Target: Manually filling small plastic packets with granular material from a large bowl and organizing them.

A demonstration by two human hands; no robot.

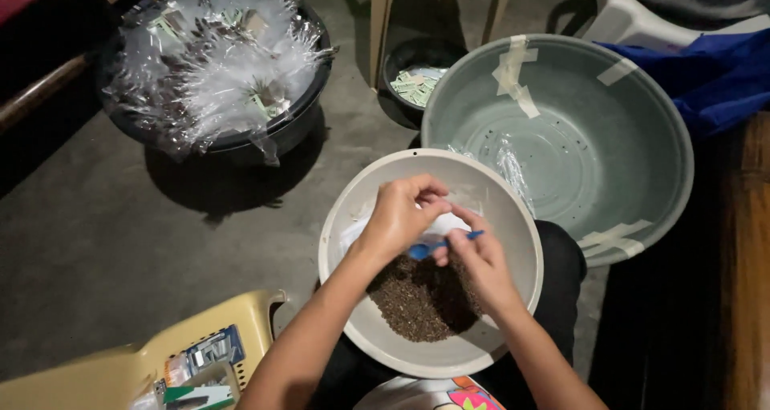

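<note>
Hands meet over a cream bowl point(513, 218) resting on the person's lap, above a heap of dark brown granules point(421, 302) lying in its near half. The right hand point(480, 259) grasps a small blue scoop point(437, 245) between its fingers, the scoop pointing left and slightly down toward the left hand point(401, 216), which pinches a small clear plastic packet point(449, 220) just above the scoop. Beyond the bowl sits a taped grey-green basin point(642, 97), and farther left a dark tub point(301, 121) heaped with clear packets.
</note>
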